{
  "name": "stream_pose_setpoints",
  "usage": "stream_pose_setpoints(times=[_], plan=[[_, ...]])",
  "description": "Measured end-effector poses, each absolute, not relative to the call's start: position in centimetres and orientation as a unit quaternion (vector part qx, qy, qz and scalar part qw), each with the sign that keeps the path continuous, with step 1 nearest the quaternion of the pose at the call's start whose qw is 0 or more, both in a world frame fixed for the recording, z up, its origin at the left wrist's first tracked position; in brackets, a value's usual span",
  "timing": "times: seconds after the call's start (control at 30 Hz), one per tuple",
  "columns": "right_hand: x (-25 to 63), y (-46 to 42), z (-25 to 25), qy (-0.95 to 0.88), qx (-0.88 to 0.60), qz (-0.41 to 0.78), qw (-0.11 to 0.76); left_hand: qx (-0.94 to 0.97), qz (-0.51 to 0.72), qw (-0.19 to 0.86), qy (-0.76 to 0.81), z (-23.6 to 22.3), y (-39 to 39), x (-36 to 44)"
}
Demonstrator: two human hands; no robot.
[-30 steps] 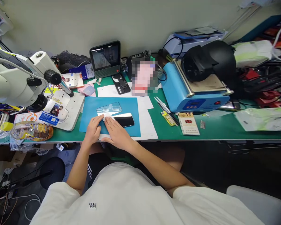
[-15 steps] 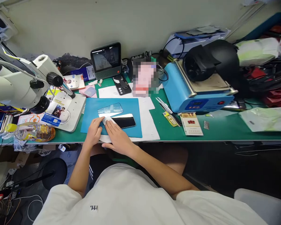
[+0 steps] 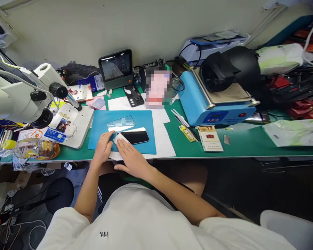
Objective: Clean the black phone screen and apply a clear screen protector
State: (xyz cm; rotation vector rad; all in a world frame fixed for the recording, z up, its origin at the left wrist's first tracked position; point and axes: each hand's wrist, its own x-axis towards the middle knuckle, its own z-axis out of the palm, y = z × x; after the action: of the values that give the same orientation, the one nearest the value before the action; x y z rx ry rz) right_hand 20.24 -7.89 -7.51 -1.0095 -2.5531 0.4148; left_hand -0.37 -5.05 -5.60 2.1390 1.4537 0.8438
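Observation:
A smartphone (image 3: 137,136) with a dark screen lies face up on a blue mat (image 3: 96,130). My right hand (image 3: 131,156) presses a folded white wipe (image 3: 118,137) onto the phone's left part, fingers together and stretched over it, thumb apart. At the phone's left end, my left hand (image 3: 103,147) is closed with curled fingers and appears to steady that edge; the wipe and fingers hide the exact contact. Just behind the phone, a clear screen protector (image 3: 121,122) rests on the mat.
A microscope (image 3: 18,100) stands at left beside a drink bottle (image 3: 36,148). Behind the mat are a display device (image 3: 116,67) and a dark phone back cover (image 3: 134,95). To the right sit a blue machine (image 3: 198,100), tweezers (image 3: 181,119) and a cigarette pack (image 3: 210,139).
The wipe and my right hand have shifted slightly on the phone, near its left end. My left hand stays at that edge. The whole view has moved a little.

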Motion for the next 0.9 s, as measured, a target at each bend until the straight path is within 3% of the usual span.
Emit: stream_pose_setpoints(times=[0.3, 0.63, 0.9], plan=[[19.2, -6.8, -7.0, -0.912, -0.348, 0.130, 0.174, 0.769, 0.315, 0.196, 0.520, -5.4, -4.8, -0.4], [27.7, -9.8, -8.0, -0.872, -0.444, 0.132, 0.158, 0.763, 0.301, 0.225, 0.526, -5.3, -4.8, -0.3], [29.2, -7.1, -8.0, -0.858, -0.472, 0.160, 0.127, 0.760, 0.302, 0.231, 0.527, -5.5, -5.0, -0.3]])
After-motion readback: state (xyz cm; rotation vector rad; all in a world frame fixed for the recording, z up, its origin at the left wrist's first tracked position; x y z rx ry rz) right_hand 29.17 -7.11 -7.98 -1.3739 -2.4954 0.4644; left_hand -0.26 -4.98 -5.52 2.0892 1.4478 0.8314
